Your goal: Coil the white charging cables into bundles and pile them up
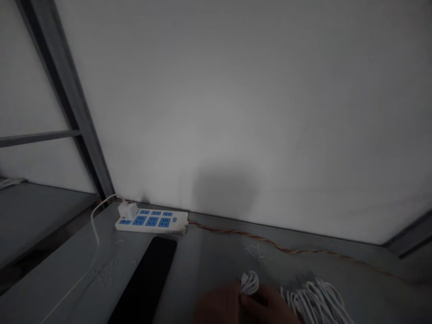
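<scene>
At the bottom edge of the head view, my left hand (218,306) and my right hand (266,306) are dark and blurred, with only their upper parts showing. Between them is a small looped coil of white cable (249,283), and both hands seem closed on its lower part. Just right of my right hand lies a larger bundle of white cables (315,303), running past the bottom edge. My right hand is close to this bundle, but I cannot tell whether they touch.
A white power strip with blue sockets (151,221) sits against the white back panel (236,112), with a white plug adapter (127,210) in it. A black flat slab (145,283) lies on the grey table (209,247). A twisted red-yellow wire (286,249) runs right. A metal frame post (69,99) rises at left.
</scene>
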